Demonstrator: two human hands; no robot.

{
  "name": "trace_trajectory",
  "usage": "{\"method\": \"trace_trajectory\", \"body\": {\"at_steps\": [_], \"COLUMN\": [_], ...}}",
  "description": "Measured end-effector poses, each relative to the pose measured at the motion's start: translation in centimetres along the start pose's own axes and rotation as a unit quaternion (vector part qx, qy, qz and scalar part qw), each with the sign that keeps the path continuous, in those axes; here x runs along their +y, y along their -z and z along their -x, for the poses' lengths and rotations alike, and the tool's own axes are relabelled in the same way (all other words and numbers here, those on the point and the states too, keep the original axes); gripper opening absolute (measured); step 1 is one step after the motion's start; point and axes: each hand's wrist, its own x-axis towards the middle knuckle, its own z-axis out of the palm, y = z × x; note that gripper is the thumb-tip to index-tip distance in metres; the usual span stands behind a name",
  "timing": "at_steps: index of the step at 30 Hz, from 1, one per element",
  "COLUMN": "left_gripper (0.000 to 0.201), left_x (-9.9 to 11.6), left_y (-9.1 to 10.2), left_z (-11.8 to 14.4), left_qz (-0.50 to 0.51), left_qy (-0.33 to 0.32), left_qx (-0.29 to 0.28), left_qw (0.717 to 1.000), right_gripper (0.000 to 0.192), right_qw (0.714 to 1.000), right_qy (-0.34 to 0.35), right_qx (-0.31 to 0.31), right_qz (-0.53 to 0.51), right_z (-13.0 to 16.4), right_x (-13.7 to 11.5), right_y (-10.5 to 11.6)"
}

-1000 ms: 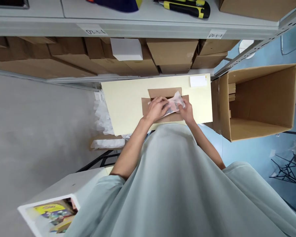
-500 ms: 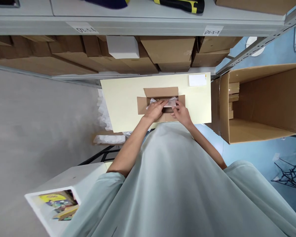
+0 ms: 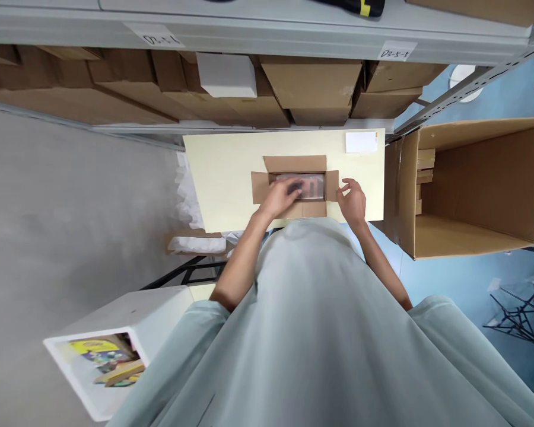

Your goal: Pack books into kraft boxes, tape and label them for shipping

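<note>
Hands, two, at a small open carton [image 3: 296, 185] on a pale yellow tabletop [image 3: 225, 178].

Left hand [image 3: 279, 198]: fingers reach over the carton's near-left rim and rest on a clear plastic packet [image 3: 303, 185] lying inside. Contact is a press from above with fingers laid flat, not a closed grasp.

Right hand [image 3: 352, 201]: just off the carton's right flap, fingers loosely spread, holding nothing, touching nothing that can be made out.

Change: a second ago both hands held the packet above the carton, crumpled between them. Half a second ago both were pushing it down through the opening. Now the packet lies flat within the walls, dark contents showing through the film, and the right hand has let go and come away to the right; only the left remains on it. Judged from this, the packet is seated in the carton and the loading step looks finished or nearly so; the four flaps stand open.

Carton: flaps spread far, near, left and right of the opening.

Surroundings, placed from the carton:
- white card [image 3: 361, 142], beyond and to the right, on the tabletop, well apart.
- large open box [image 3: 471, 184], further right, off the tabletop's edge, tipped on its side, a few slim brown pieces stacked at its back.
- shelving [image 3: 267, 38] beyond, brown boxes beneath it.
- white bin [image 3: 98, 362], near left, printed items inside.
</note>
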Motion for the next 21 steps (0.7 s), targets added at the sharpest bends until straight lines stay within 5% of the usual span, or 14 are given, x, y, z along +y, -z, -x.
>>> {"method": "trace_trajectory", "body": {"at_steps": [3,5,8,14,17,21], "left_gripper": [0.051,0.062,0.068,0.091,0.087,0.065], "left_x": [-2.1,-3.6,-4.6,-2.0,-1.8,-3.3], "left_y": [1.2,1.4,0.7,-1.0,-1.1,-0.3], "left_z": [3.9,5.9,7.6,8.8,8.7,7.5], "left_qz": [-0.001,0.012,0.064,0.024,-0.018,0.006], "left_qy": [0.055,0.111,0.125,-0.036,-0.068,-0.057], "left_qx": [0.206,0.265,0.249,0.100,0.040,0.061], "left_qw": [0.977,0.958,0.958,0.994,0.997,0.996], "right_gripper": [0.030,0.030,0.035,0.065,0.057,0.041], "right_qw": [1.000,1.000,0.995,0.930,0.902,0.913], "right_qy": [-0.010,0.008,0.074,0.273,0.317,0.317], "right_qx": [0.001,-0.016,-0.067,-0.203,-0.211,-0.199], "right_qz": [0.010,0.001,-0.008,0.142,0.204,0.159], "right_z": [0.1,0.4,1.2,2.6,2.5,1.5], "right_x": [0.2,0.1,-0.3,-0.7,-0.4,0.1], "right_y": [0.6,1.0,1.3,-0.2,-0.9,-1.5]}}
